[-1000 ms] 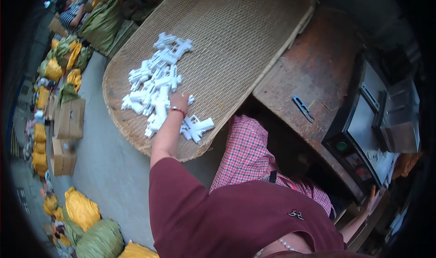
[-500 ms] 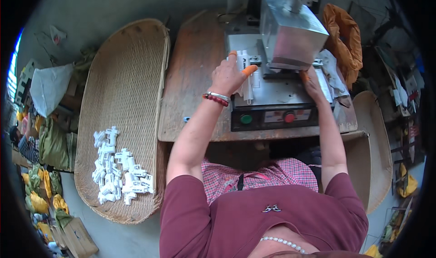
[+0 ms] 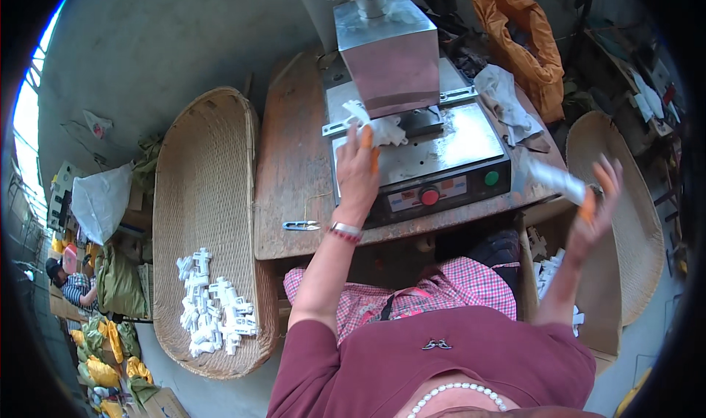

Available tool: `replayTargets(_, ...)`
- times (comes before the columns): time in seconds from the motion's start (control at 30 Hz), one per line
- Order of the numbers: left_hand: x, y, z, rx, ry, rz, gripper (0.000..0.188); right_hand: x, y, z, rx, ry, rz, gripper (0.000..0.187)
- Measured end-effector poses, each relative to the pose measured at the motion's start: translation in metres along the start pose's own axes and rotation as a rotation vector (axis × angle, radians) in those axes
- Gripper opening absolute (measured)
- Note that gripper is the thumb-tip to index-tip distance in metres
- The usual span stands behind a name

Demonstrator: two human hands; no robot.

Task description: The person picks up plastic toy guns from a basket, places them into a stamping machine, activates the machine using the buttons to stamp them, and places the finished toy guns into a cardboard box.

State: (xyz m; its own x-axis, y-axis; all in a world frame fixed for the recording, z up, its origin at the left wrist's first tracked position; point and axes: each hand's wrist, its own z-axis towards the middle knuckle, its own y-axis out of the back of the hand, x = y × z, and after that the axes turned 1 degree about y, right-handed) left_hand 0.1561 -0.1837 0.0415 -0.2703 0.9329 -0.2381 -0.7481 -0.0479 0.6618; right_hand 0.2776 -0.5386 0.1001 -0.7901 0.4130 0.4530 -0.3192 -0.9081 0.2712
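Observation:
In my left hand (image 3: 358, 169), fingers closed, is a white plastic toy gun piece (image 3: 386, 131). It sits in front of the metal block (image 3: 390, 65) of a tabletop press, over the steel plate (image 3: 460, 142). My right hand (image 3: 599, 208) is raised off the table's right side, above a cardboard box. A white plastic piece (image 3: 555, 180), smeared by motion, juts leftward from its thumb and fingers. Orange finger covers show on both hands. More white toy gun pieces (image 3: 213, 307) lie heaped in the long woven basket (image 3: 206, 160) at left.
The cardboard box (image 3: 588, 300) at right holds white pieces (image 3: 546, 271). Blue thread snips (image 3: 301, 226) lie on the wooden table (image 3: 287, 175). The press front carries a red button (image 3: 429, 196) and a green one (image 3: 491, 177). A cloth (image 3: 507, 101) and an orange sack (image 3: 522, 43) stand beyond.
My right hand has left the press and swung right with a white piece. My left hand has brought another piece to the front of the block. The view has turned to the right.

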Motion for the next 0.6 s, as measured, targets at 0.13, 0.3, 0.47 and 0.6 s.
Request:
replayTargets(0.13,-0.004,-0.065,0.046,0.062,-0.018,0.061,0.032,-0.033,0.033,-0.038,0.113,-0.219,-0.109,0.022)
replayTargets(0.3,0.0,-0.069,0.05,0.06,-0.095,0.023,0.032,-0.079,-0.081,-0.058,0.484,-0.372,0.262,0.05)
replayTargets(0.47,0.016,-0.026,0.005,0.207,-0.111,-0.092,0.049,-0.098,-0.13,-0.059,0.683,-0.48,0.426,0.072)
replayTargets(0.6,-0.009,-0.04,0.039,0.134,0.038,-0.184,0.045,-0.087,-0.141,-0.062,0.711,-0.557,0.451,0.084)
